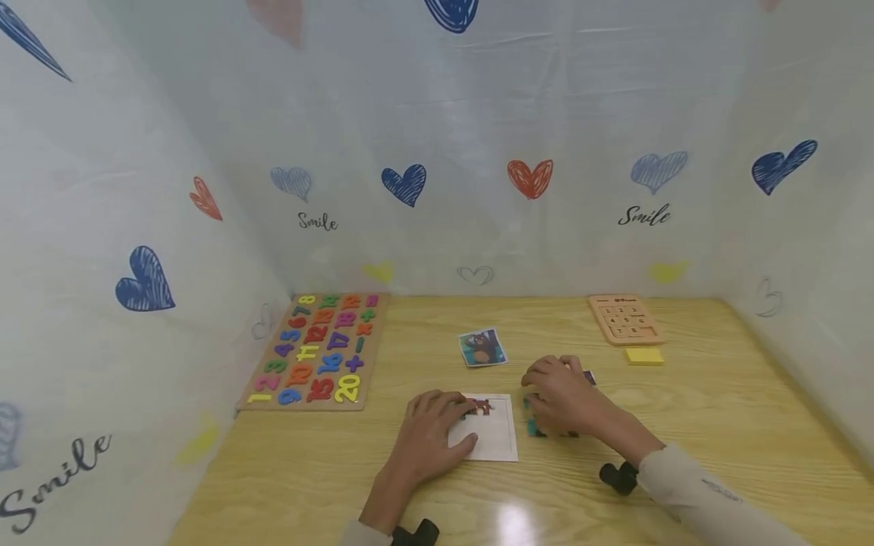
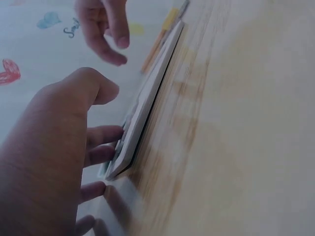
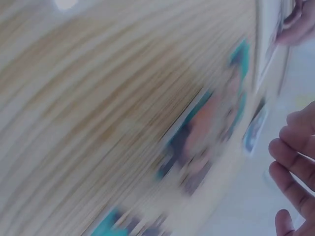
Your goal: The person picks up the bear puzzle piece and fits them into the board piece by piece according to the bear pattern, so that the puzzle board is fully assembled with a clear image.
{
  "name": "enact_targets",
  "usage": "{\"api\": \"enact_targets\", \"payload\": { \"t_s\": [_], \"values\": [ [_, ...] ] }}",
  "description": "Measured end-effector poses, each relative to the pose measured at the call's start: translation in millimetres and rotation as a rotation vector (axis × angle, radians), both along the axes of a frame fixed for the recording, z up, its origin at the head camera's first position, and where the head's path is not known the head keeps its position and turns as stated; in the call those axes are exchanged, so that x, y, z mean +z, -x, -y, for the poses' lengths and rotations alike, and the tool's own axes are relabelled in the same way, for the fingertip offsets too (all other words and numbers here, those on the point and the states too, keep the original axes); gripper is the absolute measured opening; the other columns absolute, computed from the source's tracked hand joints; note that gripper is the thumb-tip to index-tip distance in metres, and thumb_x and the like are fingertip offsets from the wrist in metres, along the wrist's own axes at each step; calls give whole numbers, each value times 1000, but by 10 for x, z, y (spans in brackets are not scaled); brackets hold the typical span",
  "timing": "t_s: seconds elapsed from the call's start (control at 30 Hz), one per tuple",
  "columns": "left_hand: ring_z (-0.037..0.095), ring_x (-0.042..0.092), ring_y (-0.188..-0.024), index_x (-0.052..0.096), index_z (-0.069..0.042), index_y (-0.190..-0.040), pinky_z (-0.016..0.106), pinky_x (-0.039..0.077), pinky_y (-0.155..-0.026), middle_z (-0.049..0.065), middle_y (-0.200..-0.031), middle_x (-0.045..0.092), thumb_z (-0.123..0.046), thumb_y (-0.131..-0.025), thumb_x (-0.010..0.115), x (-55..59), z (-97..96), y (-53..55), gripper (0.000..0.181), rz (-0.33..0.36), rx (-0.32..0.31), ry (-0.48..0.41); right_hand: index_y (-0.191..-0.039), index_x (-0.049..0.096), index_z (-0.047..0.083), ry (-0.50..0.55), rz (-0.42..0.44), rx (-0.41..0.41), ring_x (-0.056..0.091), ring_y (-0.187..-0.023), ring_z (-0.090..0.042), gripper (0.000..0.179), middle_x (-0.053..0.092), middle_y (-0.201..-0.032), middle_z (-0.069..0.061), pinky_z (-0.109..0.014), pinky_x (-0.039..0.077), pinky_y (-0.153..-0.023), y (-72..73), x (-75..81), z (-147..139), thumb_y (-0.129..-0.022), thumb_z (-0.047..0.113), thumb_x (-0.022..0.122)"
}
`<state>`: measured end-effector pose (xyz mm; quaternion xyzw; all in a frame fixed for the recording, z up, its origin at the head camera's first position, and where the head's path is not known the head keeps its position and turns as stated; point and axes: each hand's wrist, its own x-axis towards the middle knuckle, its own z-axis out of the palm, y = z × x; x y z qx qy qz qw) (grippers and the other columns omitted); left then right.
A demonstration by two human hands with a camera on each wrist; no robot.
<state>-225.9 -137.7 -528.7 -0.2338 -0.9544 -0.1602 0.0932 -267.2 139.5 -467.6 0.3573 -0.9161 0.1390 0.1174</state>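
My left hand [image 1: 430, 436] rests with spread fingers on a white puzzle board [image 1: 497, 440] at the middle of the table. Brown jigsaw pieces [image 1: 482, 408] lie together near the board's far edge, partly covered by those fingers. Just right of the board, my right hand [image 1: 563, 398] is over loose jigsaw pieces [image 1: 535, 429] in teal and brown, hiding most of them. In the right wrist view several of these pieces [image 3: 202, 130] lie on the wood, apart from the loosely bent fingers [image 3: 290, 164]. Nothing shows between the right thumb and fingers in the left wrist view.
A bear picture card [image 1: 482, 347] lies beyond the white board. At the left is a tray of coloured numbers [image 1: 310, 353]. Back right are a wooden number-slide board [image 1: 624, 320] and a yellow block [image 1: 644, 356]. Heart-print curtains [image 1: 471, 227] enclose the table.
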Motion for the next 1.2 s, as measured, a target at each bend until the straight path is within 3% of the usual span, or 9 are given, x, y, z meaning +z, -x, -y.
{"api": "enact_targets", "payload": {
  "t_s": [0.4, 0.63, 0.97, 1.2],
  "values": [
    [24, 43, -130, 62, -32, -135, 51, 27, -111, -10, -134, 55, -52, -93, 56, 2, 43, -28, 47, -1, -19, -48, -98, 73, 11, 5, -23, -69, 60, -103, -27, 20, 67, -102, -3, -58, 36, -86, 82, -31, -468, -81, 9, 82],
    [24, 42, -131, 61, -32, -136, 52, 27, -112, -10, -135, 54, -51, -93, 57, 0, 33, -21, 47, 3, -18, -43, -104, 72, 9, 15, -5, -63, 59, -105, -30, 23, 67, -107, -6, -59, 35, -87, 124, -42, -625, -83, 6, 80],
    [24, 41, -132, 59, -33, -138, 52, 27, -112, -10, -137, 53, -53, -93, 56, -25, 37, 0, 49, 0, -12, -27, -102, 74, 10, -49, 13, -144, 61, -103, -31, 22, 69, -105, -6, -63, 35, -87, 270, -88, -791, -81, 8, 81],
    [24, 42, -131, 60, -33, -137, 52, 28, -111, -10, -136, 53, -52, -93, 57, -21, 23, -8, 49, 3, -12, -27, -104, 74, 12, -77, 70, -178, 61, -105, -33, 25, 69, -107, -6, -61, 34, -84, 300, -117, -894, -80, 10, 83]
  ]
}}
